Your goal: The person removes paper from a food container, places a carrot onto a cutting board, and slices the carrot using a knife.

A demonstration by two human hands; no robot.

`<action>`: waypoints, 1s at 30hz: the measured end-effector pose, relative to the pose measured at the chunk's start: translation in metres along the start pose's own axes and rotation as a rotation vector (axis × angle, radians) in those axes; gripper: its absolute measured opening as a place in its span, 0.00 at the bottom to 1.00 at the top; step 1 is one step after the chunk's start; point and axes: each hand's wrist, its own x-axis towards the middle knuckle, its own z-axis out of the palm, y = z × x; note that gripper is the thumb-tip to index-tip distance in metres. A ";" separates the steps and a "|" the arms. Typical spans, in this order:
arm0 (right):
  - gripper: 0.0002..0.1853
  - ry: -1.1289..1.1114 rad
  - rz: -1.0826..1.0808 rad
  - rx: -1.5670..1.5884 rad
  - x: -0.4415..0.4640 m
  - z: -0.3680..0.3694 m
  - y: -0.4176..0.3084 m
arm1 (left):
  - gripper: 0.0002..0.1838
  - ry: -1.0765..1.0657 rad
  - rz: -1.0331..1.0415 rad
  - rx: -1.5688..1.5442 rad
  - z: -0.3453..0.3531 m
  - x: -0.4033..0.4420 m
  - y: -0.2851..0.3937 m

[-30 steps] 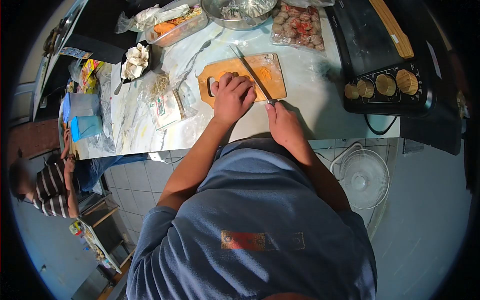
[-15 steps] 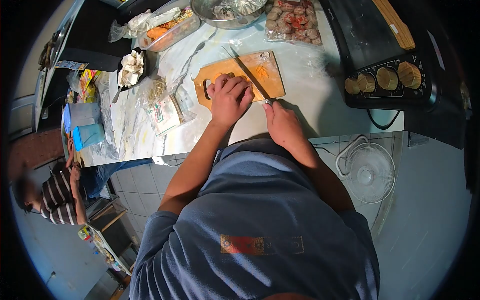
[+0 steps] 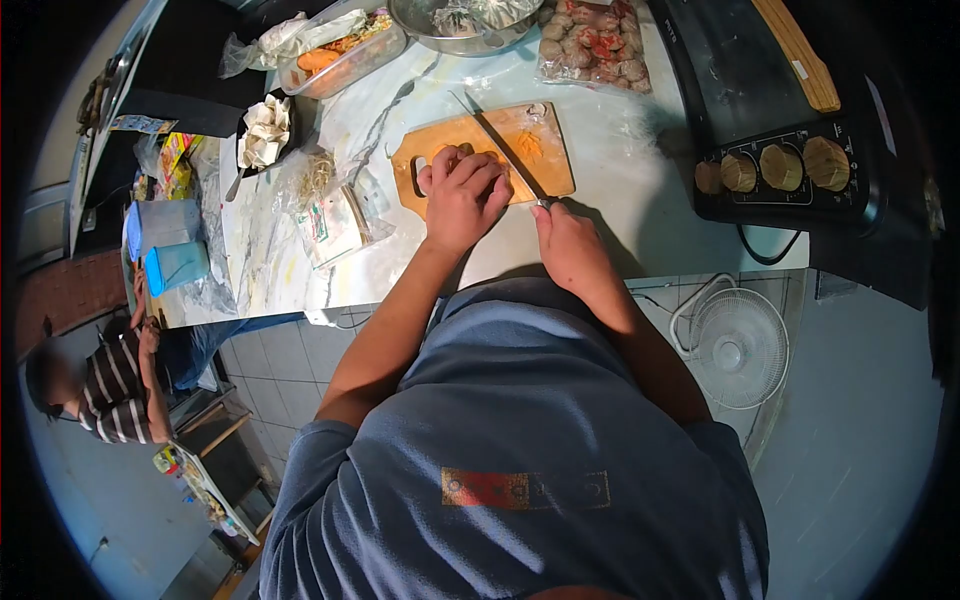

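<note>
My left hand (image 3: 466,200) rests on the wooden cutting board (image 3: 408,165), its fingers bent over an orange vegetable piece (image 3: 453,148), mostly hidden beneath them. In my right hand (image 3: 574,246) is the handle of a long kitchen knife (image 3: 505,145). The blade slants across the board, just right of my left fingers, its tip pointing away past the far edge. Thin orange shreds (image 3: 530,147) lie on the board to the right of the blade.
Behind the board are a metal bowl (image 3: 465,44), a plastic container of food (image 3: 345,68) and a bag of meatballs (image 3: 594,50). A black appliance with wooden knobs (image 3: 780,167) stands right. Left are a black bowl (image 3: 290,133) and packet (image 3: 335,228). Another person (image 3: 120,385) is at far left.
The view has shifted slightly, so the board and knife appear a little further right. Both hands keep nearly the same places and grips.
</note>
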 end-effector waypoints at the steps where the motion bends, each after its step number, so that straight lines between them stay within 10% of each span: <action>1: 0.23 -0.003 -0.003 0.004 0.001 0.000 0.001 | 0.08 0.010 0.001 -0.004 0.001 -0.001 0.000; 30: 0.19 0.214 -0.081 -0.228 -0.010 -0.015 0.000 | 0.10 -0.022 -0.008 -0.102 -0.021 0.019 0.009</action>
